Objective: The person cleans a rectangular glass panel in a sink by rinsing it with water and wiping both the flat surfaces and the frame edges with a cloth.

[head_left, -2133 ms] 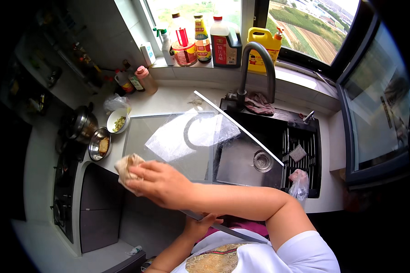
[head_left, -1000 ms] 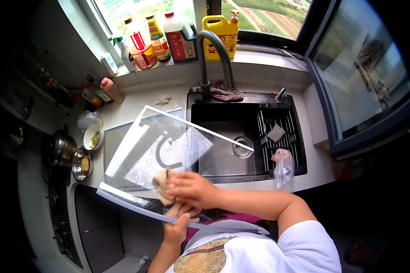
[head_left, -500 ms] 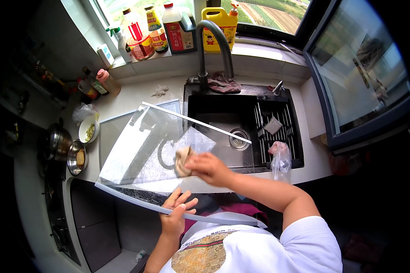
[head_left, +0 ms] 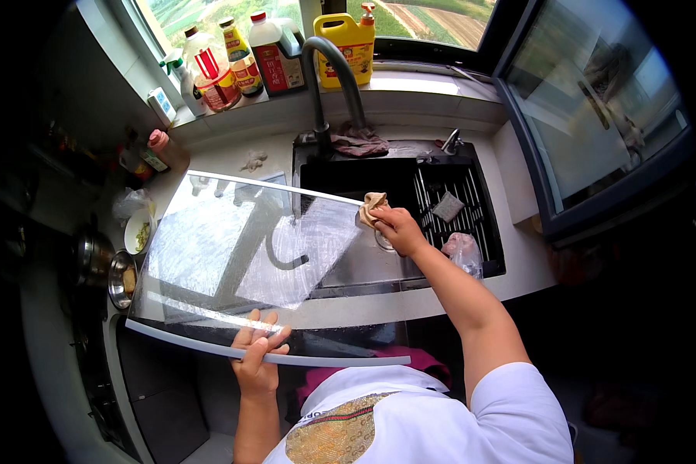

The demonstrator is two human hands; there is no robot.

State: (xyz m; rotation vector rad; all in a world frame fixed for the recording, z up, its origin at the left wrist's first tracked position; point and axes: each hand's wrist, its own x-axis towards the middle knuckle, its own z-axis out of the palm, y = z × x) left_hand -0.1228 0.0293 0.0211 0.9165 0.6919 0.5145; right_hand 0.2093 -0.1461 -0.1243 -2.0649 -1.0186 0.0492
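Observation:
A clear glass shelf panel with pale trim along its near and far edges is tilted over the counter and the left part of the sink. My left hand grips its near trim, thumb on one side and fingers seen through the glass. A crumpled beige cloth is pinched in my right hand. The cloth touches the right end of the far trim, above the sink basin. Reflections of the window and the tap lie across the glass.
A black sink with a curved tap lies beyond the panel. A plastic bag rests at its right front. Bowls crowd the left counter. Bottles line the sill, and an open window sash juts in at right.
My right hand has moved the cloth from the middle of the glass up and right to the far trim. The panel has turned and shifted left with my left hand still gripping it.

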